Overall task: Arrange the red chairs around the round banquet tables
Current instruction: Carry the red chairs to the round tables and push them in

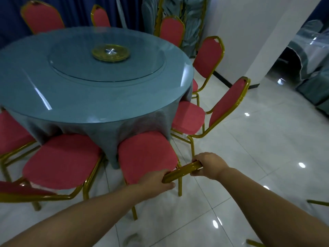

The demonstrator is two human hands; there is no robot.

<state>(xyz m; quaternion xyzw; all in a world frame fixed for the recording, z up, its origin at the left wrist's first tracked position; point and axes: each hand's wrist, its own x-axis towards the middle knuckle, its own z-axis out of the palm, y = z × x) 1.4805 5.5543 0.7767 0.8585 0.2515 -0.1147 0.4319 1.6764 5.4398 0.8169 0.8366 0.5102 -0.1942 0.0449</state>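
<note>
Both hands on the gold top rail (181, 171) of the nearest red chair (147, 154): left hand (156, 180) with fingers curled round the rail's left end, right hand (208, 165) with fingers wrapped over its right end. Seat pointing toward the round worktop (85, 86), front edge tucked against the grey-blue cloth at the worktop's near edge; rail running left to right, rising slightly rightward. Backrest foreshortened, hard to make out below the rail. More red chairs around the rim, one at the left (10, 132) cut off by the frame. Glass turntable (106, 63) at the centre.
</note>
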